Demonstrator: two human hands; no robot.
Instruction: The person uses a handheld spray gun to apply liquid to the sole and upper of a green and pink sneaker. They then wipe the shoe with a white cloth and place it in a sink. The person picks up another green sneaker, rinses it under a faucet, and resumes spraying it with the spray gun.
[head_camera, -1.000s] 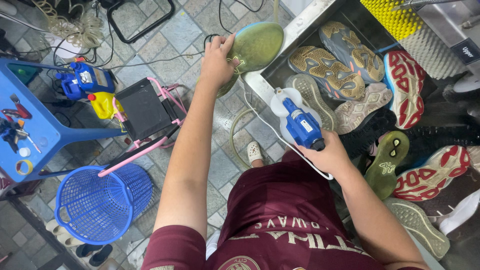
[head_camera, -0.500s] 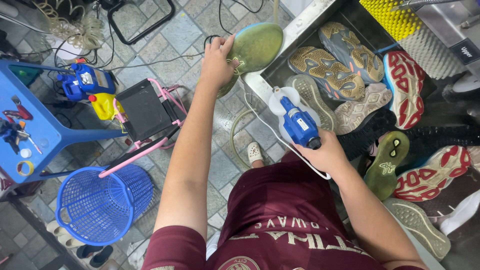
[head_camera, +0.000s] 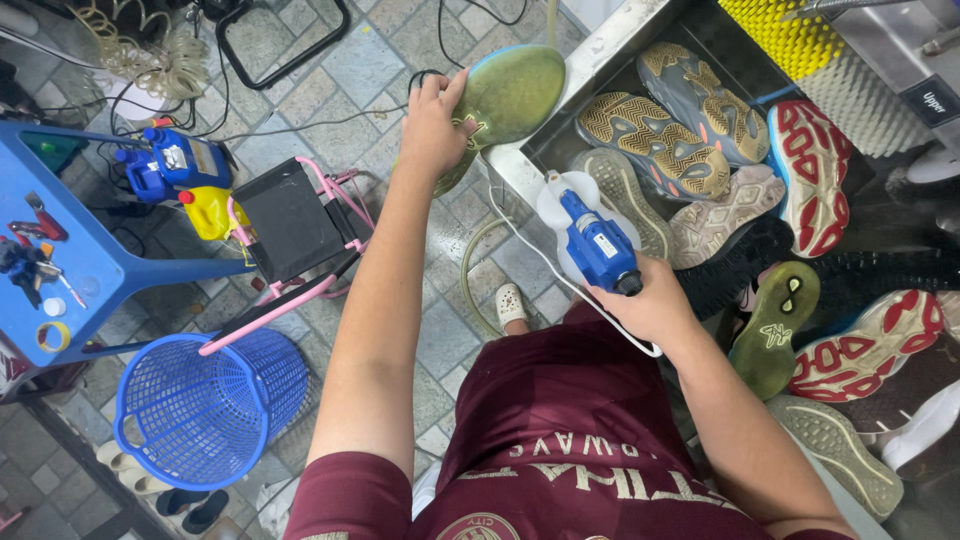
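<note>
Sink (head_camera: 600, 45) of shoes (head_camera: 660, 140) beside green shoe (head_camera: 510, 90) and sprayer (head_camera: 598, 245), both clasped by fingers.

green shoe (head_camera: 510, 92) | blue sprayer (head_camera: 597, 245) | blue basket (head_camera: 200, 405) | maroon shirt (head_camera: 560, 440)

1. My left hand (head_camera: 432, 125) grips a green-soled shoe (head_camera: 508, 95), sole up, held out over the tiled floor (head_camera: 330, 85) at about twelve o'clock from my chest.
2. My right hand (head_camera: 655, 310) is closed around the handle of a blue sprayer (head_camera: 592, 243) with a white bottle, nozzle pointing toward eleven o'clock, just below the shoe.
3. At two o'clock, a metal tub (head_camera: 600, 50) holds many shoes lying sole up, some brown-patterned (head_camera: 655, 140), some red and white (head_camera: 812, 175).
4. At nine o'clock stands a blue table (head_camera: 85, 260); a blue basket (head_camera: 205, 405) sits at eight o'clock.
5. A pink-framed folding stool (head_camera: 295, 225) stands between table and arm.
</note>
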